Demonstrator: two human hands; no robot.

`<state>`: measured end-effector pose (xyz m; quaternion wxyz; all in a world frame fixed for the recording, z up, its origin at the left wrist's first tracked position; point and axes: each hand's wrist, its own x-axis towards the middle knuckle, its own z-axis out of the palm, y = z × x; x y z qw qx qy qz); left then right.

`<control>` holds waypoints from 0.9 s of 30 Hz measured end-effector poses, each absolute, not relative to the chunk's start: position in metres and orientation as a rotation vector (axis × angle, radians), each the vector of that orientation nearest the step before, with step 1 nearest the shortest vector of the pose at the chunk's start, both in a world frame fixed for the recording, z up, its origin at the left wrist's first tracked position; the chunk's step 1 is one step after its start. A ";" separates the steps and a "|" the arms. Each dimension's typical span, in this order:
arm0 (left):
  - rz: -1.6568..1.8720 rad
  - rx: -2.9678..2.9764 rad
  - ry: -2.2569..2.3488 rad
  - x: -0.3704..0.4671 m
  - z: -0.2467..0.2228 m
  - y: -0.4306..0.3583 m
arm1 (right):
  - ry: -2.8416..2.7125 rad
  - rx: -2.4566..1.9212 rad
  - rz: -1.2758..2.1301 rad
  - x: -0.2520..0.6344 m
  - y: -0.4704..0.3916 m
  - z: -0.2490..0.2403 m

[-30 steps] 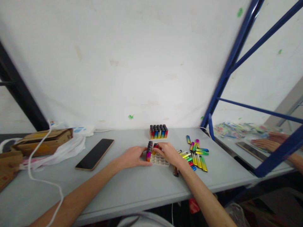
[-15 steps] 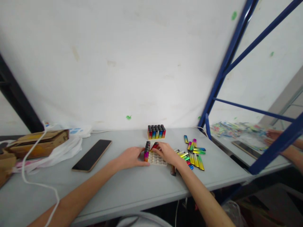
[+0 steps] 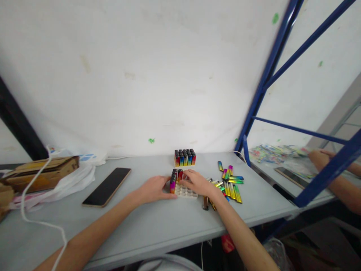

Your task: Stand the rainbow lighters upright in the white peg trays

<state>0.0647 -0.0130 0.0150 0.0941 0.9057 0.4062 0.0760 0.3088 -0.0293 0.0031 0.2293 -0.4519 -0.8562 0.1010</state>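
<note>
A white tray with rows of round holes lies on the table in front of me. Along its left side stands a row of lighters with black tops and shiny purple-to-orange bodies. My left hand grips the tray at that side, thumb at the near corner and fingers behind. A red lighter is upright in the tray's far part, beside the row. The fingertips of my right hand are closed at it; the hand partly hides the tray. Loose shiny lighters lie in a pile to the right.
Behind the tray stands a full block of lighters near the wall. A phone lies to the left, beside a cardboard box, plastic bag and white cable. A blue metal frame rises on the right; another person's hands are beyond it.
The red lighter, tilted in my right hand before, now stands upright in the tray. My left hand stays at the tray's left side. The view has shifted slightly.
</note>
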 end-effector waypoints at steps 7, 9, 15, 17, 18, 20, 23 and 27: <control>0.237 2.694 1.178 0.065 0.016 -0.014 | -2.095 -1.810 -0.057 0.391 -0.021 0.012; 0.242 2.697 1.167 0.064 0.015 -0.014 | -2.047 -2.043 -0.059 0.412 -0.020 0.004; 0.249 2.703 1.157 0.064 0.013 -0.012 | -2.060 -2.113 0.046 0.430 -0.014 -0.003; 0.248 2.703 1.150 0.063 0.013 -0.012 | -2.123 -1.945 0.052 0.427 -0.011 0.000; 0.248 2.703 1.151 0.063 0.013 -0.012 | -2.157 -1.856 0.058 0.424 -0.010 0.002; 0.248 2.703 1.158 0.063 0.013 -0.012 | -2.206 -1.725 0.060 0.416 -0.010 0.004; 0.257 2.695 1.163 0.064 0.013 -0.013 | -2.190 -1.721 0.061 0.404 -0.012 0.002; 0.256 2.683 1.158 0.064 0.014 -0.014 | -2.139 -1.794 0.115 0.392 -0.018 0.000</control>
